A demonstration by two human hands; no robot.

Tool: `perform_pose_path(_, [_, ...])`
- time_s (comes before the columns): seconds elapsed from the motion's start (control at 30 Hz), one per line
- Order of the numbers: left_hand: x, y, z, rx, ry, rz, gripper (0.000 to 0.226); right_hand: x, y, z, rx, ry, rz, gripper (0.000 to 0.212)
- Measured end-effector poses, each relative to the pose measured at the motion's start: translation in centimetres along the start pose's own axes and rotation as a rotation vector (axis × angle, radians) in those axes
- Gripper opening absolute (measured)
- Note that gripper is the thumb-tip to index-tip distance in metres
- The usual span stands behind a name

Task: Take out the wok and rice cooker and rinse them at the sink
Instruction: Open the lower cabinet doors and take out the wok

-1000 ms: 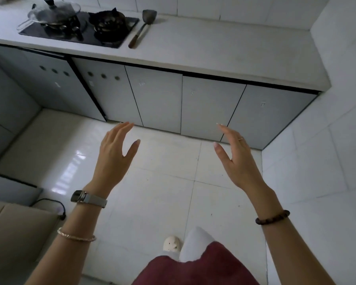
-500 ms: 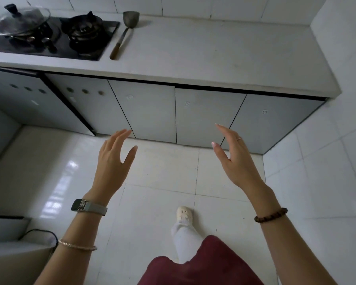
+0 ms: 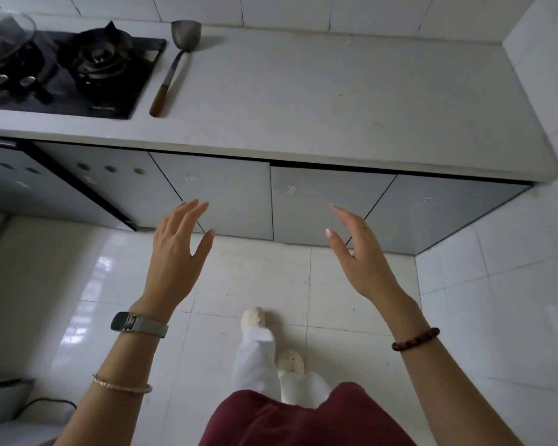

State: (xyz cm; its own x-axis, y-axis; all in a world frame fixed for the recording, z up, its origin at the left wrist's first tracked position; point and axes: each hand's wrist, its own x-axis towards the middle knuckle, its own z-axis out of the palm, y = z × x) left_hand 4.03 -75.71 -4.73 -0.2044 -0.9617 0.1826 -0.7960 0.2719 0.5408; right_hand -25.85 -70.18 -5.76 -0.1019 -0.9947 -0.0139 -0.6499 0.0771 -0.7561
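Observation:
My left hand [image 3: 174, 252] and my right hand [image 3: 361, 255] are raised side by side, palms facing each other, fingers apart and holding nothing. They hover in front of the closed grey cabinet doors [image 3: 226, 194] under the white counter [image 3: 335, 101]. A glass lid [image 3: 4, 37] sits over the left burner of the black gas hob [image 3: 78, 72] at the far left; whether a wok lies beneath it I cannot tell. No rice cooker and no sink are in view.
A metal spatula with a wooden handle [image 3: 174, 66] lies on the counter beside the hob. White tiled walls close off the right side [image 3: 512, 300]. My feet in white shoes [image 3: 255, 320] stand on the glossy tiled floor. A black cable [image 3: 45, 403] runs at lower left.
I have stepped closer to the counter and the view has shifted right, so the hob has slid toward the left edge. Both hands keep the same raised, open pose.

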Motion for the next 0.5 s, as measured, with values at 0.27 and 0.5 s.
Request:
perform_pose_path(0.27, [10.5,-4.4,2.8,-0.030,-0.102,0.094,0.048,9.3,-0.4,3.8,0.283,0.128,0.215,0.039])
perform_pose_path(0.5, [18.3,-8.0,4.9,0.007,-0.190,0.170,0.051,18.1,1.1,8.4,0.998,0.275,0.771,0.029])
